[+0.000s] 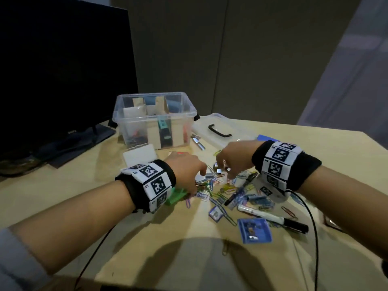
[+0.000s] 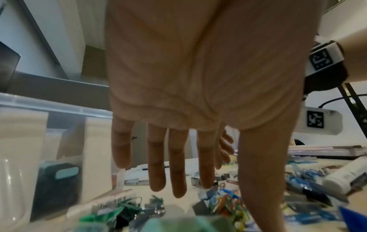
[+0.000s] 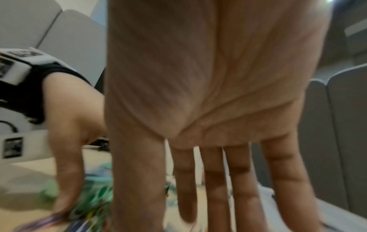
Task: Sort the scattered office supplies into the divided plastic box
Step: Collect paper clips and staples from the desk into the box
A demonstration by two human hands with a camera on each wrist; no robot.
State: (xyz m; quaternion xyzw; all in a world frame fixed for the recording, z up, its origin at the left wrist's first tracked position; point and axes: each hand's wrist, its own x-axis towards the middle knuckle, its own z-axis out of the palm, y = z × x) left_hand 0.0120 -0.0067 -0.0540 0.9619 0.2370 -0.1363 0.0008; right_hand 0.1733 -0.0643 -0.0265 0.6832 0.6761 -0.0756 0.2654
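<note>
The clear divided box [image 1: 190,111] stands at the back of the table, with cardboard dividers and some items inside. In front of it lies a scattered pile of coloured paper clips [image 1: 210,185], silver staple bars [image 1: 219,170], a black marker [image 1: 244,189], a white marker [image 1: 270,217] and blue packets [image 1: 255,229]. My left hand [image 1: 198,181] hovers over the left side of the pile, fingers [image 2: 176,172] straight and holding nothing, thumb down at the clips [image 2: 226,204]. My right hand [image 1: 224,170] reaches over the staple bars, its fingers [image 3: 216,196] straight and spread, empty.
The box's lid [image 1: 226,133] with a black handle lies to the right of the box. A white card case [image 1: 139,156] and a green plastic piece [image 1: 176,195] sit by my left wrist. A dark monitor [image 1: 63,70] stands at the left. Cables trail over the table's near edge.
</note>
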